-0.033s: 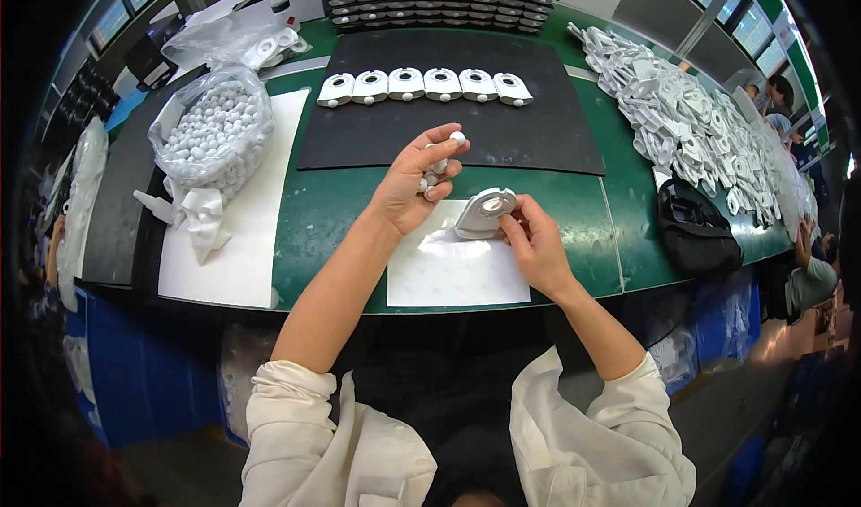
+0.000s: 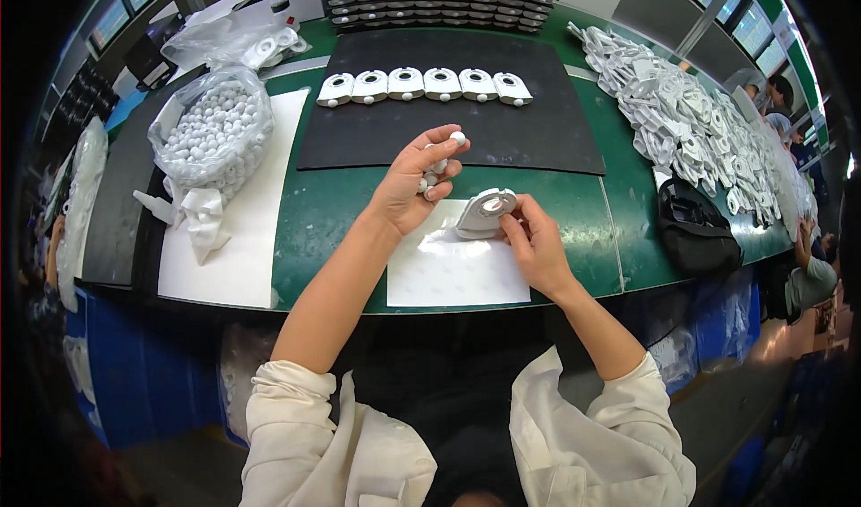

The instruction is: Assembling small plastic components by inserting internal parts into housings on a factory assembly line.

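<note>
Several small white balls are in my left hand [image 2: 414, 180]: one white ball [image 2: 458, 138] is pinched at the fingertips, and the others sit against the curled fingers and palm. My right hand [image 2: 536, 245] grips a white plastic housing [image 2: 485, 214] by its right edge, tilted, with its round opening facing up. That housing is above a white sheet [image 2: 457, 274] at the table's near edge. Beyond my hands, a row of similar housings [image 2: 405, 83] lies on a black mat [image 2: 547, 135], each with a white ball at its near end.
On the left, a clear bag of white balls [image 2: 215, 135] stands on white board [image 2: 269, 229], beside a crumpled tissue [image 2: 202, 220]. Loose white housings [image 2: 691, 121] are heaped at right, near a black pouch [image 2: 695, 229]. Stacked black trays [image 2: 444, 0] stand at the back.
</note>
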Demonstrator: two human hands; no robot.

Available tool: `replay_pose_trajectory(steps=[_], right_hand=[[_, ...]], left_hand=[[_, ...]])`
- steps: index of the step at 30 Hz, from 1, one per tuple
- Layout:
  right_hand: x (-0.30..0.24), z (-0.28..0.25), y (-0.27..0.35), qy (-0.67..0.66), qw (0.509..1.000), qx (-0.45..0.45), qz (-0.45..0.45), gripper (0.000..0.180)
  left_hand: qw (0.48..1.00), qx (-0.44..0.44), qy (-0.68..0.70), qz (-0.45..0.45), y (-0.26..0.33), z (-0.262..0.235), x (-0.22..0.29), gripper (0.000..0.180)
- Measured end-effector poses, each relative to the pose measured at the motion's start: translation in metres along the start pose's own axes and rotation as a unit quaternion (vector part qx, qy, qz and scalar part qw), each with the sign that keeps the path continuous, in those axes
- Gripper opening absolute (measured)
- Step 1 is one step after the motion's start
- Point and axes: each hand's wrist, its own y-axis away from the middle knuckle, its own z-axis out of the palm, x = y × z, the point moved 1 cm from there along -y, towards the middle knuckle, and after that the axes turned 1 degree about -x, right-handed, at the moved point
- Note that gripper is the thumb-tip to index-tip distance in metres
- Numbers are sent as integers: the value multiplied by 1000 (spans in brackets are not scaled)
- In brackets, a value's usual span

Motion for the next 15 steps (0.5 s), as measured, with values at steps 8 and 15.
replay_pose_trajectory(steps=[8, 15], right_hand=[[-2, 1, 1, 12, 999, 20, -24, 10], [-4, 4, 3, 130, 984, 22, -122, 10]], left_hand=[[1000, -2, -15, -14, -2, -2, -2, 27], [999, -7, -43, -30, -2, -4, -3, 28]])
